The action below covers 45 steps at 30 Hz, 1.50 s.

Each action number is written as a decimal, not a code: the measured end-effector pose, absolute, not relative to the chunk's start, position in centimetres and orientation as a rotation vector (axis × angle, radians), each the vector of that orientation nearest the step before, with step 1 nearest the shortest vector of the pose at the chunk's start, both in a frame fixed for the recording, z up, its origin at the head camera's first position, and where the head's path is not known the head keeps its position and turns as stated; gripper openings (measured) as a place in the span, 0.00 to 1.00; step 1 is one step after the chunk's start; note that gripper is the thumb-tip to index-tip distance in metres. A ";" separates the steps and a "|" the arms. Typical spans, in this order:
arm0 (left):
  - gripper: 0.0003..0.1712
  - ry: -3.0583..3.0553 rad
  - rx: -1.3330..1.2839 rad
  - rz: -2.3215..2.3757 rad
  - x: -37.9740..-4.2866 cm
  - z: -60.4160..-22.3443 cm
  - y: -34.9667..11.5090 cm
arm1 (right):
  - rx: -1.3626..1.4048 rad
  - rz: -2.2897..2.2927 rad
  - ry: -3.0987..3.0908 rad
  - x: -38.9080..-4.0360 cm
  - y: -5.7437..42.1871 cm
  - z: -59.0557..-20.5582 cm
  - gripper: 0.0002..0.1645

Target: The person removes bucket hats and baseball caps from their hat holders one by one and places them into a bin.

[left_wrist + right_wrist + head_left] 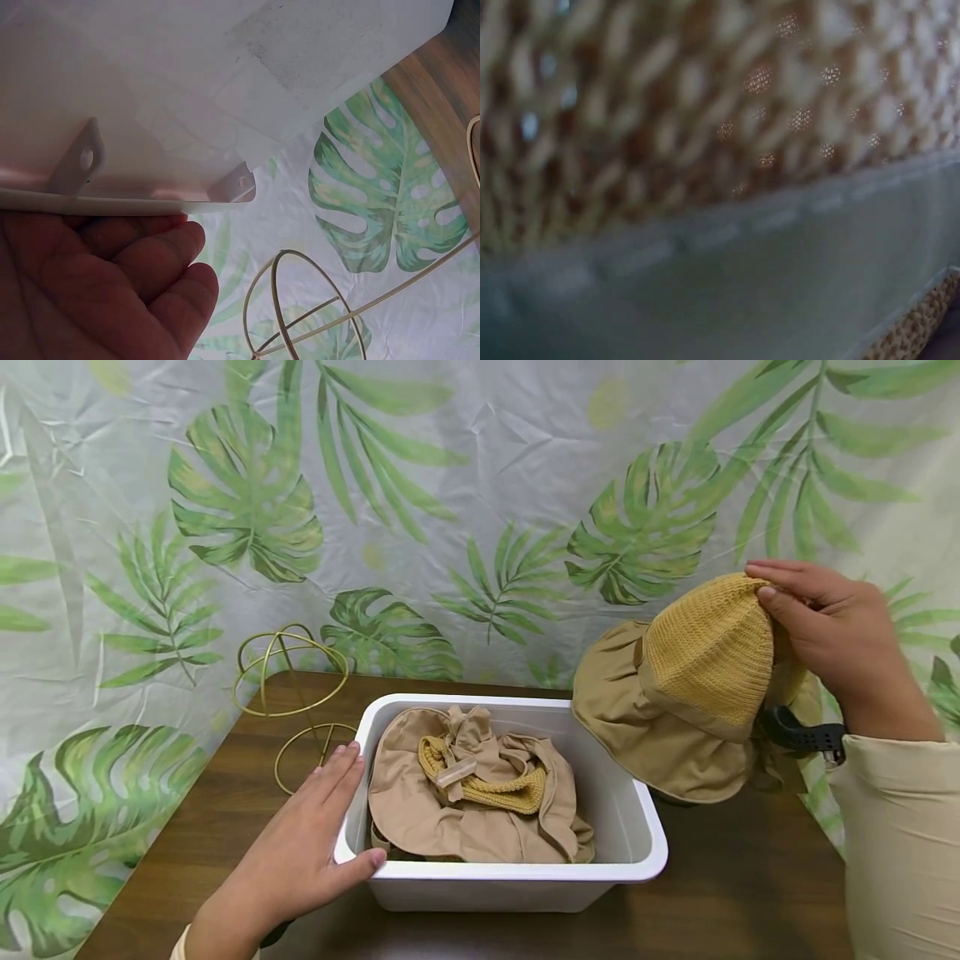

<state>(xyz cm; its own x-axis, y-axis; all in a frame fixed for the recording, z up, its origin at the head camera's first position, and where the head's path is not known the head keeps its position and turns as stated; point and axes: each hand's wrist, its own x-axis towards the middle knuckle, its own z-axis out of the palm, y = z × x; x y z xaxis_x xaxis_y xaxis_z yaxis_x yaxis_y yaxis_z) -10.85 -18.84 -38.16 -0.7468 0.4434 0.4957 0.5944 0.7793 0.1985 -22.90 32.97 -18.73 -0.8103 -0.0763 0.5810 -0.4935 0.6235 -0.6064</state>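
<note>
My right hand (pixel 840 631) pinches the top of a sun hat (pixel 708 652) with a yellow knit crown and a wide tan cloth brim. The hat hangs over the right end of a white plastic tub (pixel 652 852), its brim overlapping the rim in the head view. Close up, the right wrist view is filled by the hat's knit (pixel 705 112) and a stitched band. My left hand (pixel 300 843) rests on the tub's left rim with fingers outstretched. Inside the tub lies a second tan hat (pixel 472 827), crumpled, with yellow knit showing.
A gold wire stand (pixel 288 668) with round loops stands behind and left of the tub. The tub sits on a dark wooden table (pixel 720 868). Behind it hangs a cloth (pixel 510 468) printed with green leaves.
</note>
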 end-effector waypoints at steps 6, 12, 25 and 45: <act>0.55 -2.542 -0.786 -0.474 -10.9 -38.1 -18.8 | 0.683 1.050 -2.314 -23.3 30.0 -18.4 0.18; 0.55 -2.551 -0.784 -0.454 -10.9 -37.9 -18.8 | 0.839 0.940 -2.344 -23.5 27.2 -18.2 0.17; 0.54 -2.541 -0.802 -0.445 -11.0 -37.9 -18.7 | 0.922 0.795 -2.444 -22.7 23.6 -18.7 0.17; 0.55 -2.569 -0.770 -0.459 -10.7 -38.0 -18.8 | 1.115 0.765 -2.476 -21.1 20.9 -19.8 0.19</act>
<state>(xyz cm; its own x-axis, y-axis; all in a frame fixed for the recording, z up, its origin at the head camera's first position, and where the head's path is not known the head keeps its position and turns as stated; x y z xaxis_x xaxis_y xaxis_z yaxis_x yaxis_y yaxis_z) -10.74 -18.79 -37.96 -0.7596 0.4421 0.4770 0.5799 0.7924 0.1892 -21.09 20.89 -19.83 -0.6447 -0.5906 0.4853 -0.7614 0.5522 -0.3395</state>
